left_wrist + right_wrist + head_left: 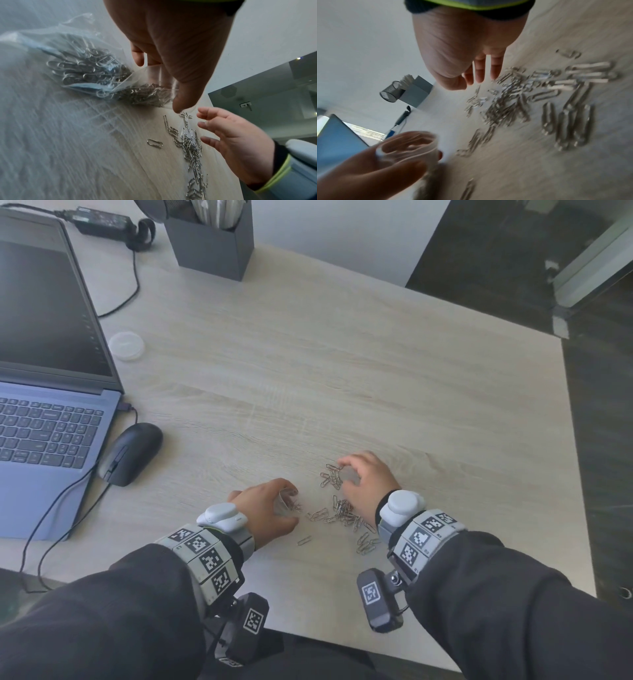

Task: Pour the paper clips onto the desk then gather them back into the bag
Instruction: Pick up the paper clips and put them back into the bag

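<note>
Several silver paper clips (342,510) lie scattered on the wooden desk (342,371) between my hands. My left hand (270,503) grips a clear plastic bag (286,501) at its mouth, just left of the clips. In the left wrist view, the bag (82,65) holds a clump of clips, and my thumb and fingers (180,100) pinch its open edge. My right hand (363,475) hovers over the far end of the loose clips (190,146) with its fingers (479,73) stretched out, holding nothing. The right wrist view is blurred; it shows the bag mouth (409,146) held round and open.
An open laptop (44,371) fills the left side, with a black mouse (132,453) and its cable beside it. A clear plastic lid (126,345), a dark pen holder (212,241) and a power adapter (102,220) sit further back. The desk's right edge (570,457) is near.
</note>
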A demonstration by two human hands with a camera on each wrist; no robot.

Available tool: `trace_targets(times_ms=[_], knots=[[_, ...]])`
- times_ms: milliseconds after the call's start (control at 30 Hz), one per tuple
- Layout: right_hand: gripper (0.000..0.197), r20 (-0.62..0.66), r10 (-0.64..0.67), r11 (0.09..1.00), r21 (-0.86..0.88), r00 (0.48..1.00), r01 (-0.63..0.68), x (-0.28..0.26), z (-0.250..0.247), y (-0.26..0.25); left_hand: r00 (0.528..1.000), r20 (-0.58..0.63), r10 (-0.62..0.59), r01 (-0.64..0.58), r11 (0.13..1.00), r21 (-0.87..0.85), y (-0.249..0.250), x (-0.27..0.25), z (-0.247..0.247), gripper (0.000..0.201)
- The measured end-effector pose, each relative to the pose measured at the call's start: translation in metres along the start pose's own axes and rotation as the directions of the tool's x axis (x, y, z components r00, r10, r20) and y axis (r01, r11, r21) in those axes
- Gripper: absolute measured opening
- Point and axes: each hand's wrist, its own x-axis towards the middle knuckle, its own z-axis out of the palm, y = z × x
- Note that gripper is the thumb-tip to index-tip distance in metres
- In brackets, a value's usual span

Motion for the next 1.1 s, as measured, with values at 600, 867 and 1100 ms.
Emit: trace_targets(times_ms=[600, 867, 1100], knots=[[0.049, 0.317, -0.281, 0.828, -0.397, 0.906, 0.396, -0.011, 0.008, 0.037, 1.000, -0.005, -0.009, 0.009, 1.000, -0.007, 0.002, -0.007, -0.004, 0.044], [0.019, 0.284, -0.260, 0.874, -0.338, 0.923, 0.350, -0.013, 0.016, 0.039, 1.000, -0.013, -0.001, 0.001, 1.000, -0.010, 0.005, -0.008, -0.003, 0.044], [0.012, 0.216, -0.076, 0.963, -0.237, 0.974, 0.127, -0.018, 0.011, 0.034, 1.000, -0.007, 0.016, -0.016, 1.000, 0.002, 0.009, -0.007, 0.002, 0.046]])
